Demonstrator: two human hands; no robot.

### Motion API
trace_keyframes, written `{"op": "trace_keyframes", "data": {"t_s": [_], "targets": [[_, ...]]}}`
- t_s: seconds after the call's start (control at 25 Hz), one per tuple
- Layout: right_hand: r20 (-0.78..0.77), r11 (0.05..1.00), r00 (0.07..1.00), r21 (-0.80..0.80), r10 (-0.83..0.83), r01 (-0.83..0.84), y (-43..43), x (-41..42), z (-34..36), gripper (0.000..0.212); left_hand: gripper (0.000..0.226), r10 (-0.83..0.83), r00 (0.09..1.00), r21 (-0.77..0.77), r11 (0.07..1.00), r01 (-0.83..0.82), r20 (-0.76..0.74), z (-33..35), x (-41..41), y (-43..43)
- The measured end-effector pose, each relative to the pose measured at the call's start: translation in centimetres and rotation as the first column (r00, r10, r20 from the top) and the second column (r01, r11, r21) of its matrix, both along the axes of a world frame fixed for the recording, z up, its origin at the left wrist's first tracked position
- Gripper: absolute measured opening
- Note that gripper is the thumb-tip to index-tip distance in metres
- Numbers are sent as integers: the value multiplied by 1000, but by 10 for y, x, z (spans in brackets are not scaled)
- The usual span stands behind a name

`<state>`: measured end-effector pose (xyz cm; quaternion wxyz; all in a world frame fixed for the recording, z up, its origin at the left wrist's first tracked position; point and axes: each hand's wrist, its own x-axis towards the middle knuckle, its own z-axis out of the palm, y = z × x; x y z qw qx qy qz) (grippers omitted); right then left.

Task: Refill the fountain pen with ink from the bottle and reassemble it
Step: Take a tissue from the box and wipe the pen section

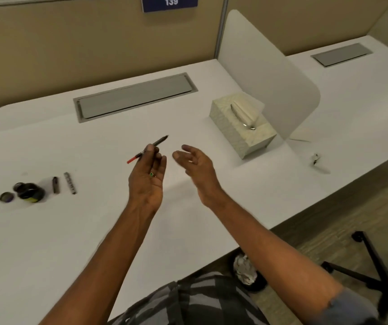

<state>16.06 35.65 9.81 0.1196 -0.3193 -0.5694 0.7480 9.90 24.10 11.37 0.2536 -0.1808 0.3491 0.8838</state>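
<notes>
We see both bare forearms stretched forward and converging, palms turned toward each other. The left hand [147, 178] is raised with its fingertips pinched together, a green-stoned ring on one finger. Just beside it, apart, the right hand [194, 164] hangs empty, its fingers loosely curled and spread.

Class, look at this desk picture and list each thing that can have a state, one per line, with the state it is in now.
Ink bottle: open, upright on the desk.
Bottle cap: off, lying left of the bottle.
Pen section: apart from its barrel, held in the left hand.
Right hand: open, empty.
Two pen parts: detached, lying right of the bottle.
Tissue box: tissue sticking out.
Desk cable flap: closed.
</notes>
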Motion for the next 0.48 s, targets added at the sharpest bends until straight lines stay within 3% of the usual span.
{"op": "trace_keyframes", "data": {"t_s": [0.12,0.24,0.36,0.48], "targets": [[-28,946,968,209,-248,248,100,8,-11,36,13,3,1000,13,1000,-4,19,2,0,35],[-53,735,869,510,-492,447,199,11,-13,35,14,16,1000,-30,999,-16,20,-3,-2,56],[-9,633,841,654,-541,414,261,2,-9,47,15,23,1000,-51,998,-22,20,-6,-6,66],[160,695,895,691,-415,199,291,-17,-5,45,16,30,999,-91,995,-28,24,-11,-13,70]]}}
